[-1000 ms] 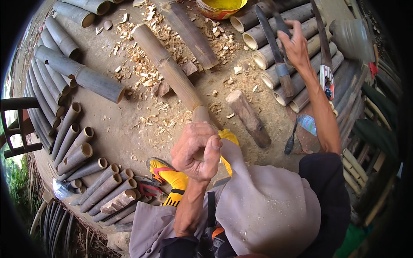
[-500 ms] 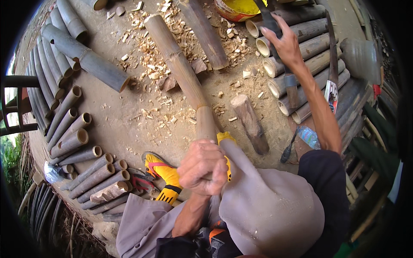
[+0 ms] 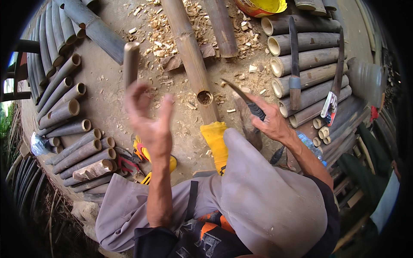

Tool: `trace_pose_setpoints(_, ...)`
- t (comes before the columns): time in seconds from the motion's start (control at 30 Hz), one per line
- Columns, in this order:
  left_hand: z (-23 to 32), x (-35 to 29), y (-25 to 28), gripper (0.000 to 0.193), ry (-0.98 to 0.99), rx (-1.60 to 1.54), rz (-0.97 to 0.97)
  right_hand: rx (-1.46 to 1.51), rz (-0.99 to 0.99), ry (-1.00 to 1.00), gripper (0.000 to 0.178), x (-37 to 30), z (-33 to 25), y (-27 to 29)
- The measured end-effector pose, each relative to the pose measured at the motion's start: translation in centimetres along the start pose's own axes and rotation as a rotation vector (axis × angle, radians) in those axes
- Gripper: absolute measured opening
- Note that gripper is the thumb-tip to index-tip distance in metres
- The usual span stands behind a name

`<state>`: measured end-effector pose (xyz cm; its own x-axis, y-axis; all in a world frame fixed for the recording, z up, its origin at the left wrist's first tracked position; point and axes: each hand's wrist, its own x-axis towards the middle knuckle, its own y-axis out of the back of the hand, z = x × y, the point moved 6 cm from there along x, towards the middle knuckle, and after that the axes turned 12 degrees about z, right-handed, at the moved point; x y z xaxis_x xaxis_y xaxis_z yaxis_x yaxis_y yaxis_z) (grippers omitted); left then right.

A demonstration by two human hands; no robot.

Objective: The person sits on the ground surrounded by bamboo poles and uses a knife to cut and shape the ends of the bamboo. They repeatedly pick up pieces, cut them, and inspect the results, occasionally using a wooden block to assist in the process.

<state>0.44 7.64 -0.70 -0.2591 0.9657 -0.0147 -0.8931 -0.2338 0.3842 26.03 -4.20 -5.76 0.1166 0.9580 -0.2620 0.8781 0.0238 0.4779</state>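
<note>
My left hand (image 3: 150, 116) is blurred, its thumb and fingers apart. A short bamboo piece (image 3: 130, 64) stands out just beyond its fingertips, seemingly free of the grip. In my right hand (image 3: 273, 121) is a knife with a black handle and a narrow curved blade (image 3: 235, 89), its tip pointing up and left. Between the hands, a long bamboo pole (image 3: 185, 43) slants toward me over the ground. A round opening (image 3: 204, 97) shows at its near part, close to my yellow-covered foot (image 3: 214, 137).
Cut bamboo tubes (image 3: 301, 64) lie in a row at right, with a machete (image 3: 294, 64) and a saw (image 3: 333, 94) across them. More tubes (image 3: 81, 150) are stacked at left. Wood shavings (image 3: 163, 30) cover the ground ahead, near a yellow-lined bowl (image 3: 262, 6).
My left hand has moved up and left from the pole's near end, and a bamboo piece now shows beyond it. The right hand has brought the knife down from the far right toward the pole.
</note>
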Motion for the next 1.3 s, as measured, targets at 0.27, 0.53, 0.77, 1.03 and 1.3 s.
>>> trace_pose_setpoints(0.27, -9.4, -16.2, -11.7, 0.053, 1.572, -1.065, -0.494, -0.687, -0.512, 0.480, 0.056, 3.8, -0.2, -2.7)
trace_pose_setpoints(0.53, -10.1, -15.7, -14.5, 0.039, 1.557, -1.259, -0.035, -0.826, -0.877, 0.671, 0.051, 8.5, 0.0, -4.7)
trace_pose_setpoints(0.77, -10.6, -15.2, -12.7, 0.026, 1.657, -0.832, -0.184, -0.621, -0.866, 0.371, 0.059, 6.1, 1.7, -5.1)
trace_pose_setpoints(1.03, -13.3, -12.1, -8.5, 0.027, 1.373, -0.028, -0.754, 0.223, -0.432, -0.391, 0.029, -2.3, 3.8, -10.7)
trace_pose_setpoints(1.3, -9.8, -15.3, -14.4, 0.025, 1.698, -1.350, -0.180, -0.806, -0.798, 0.459, 0.032, 8.2, -0.6, -4.6)
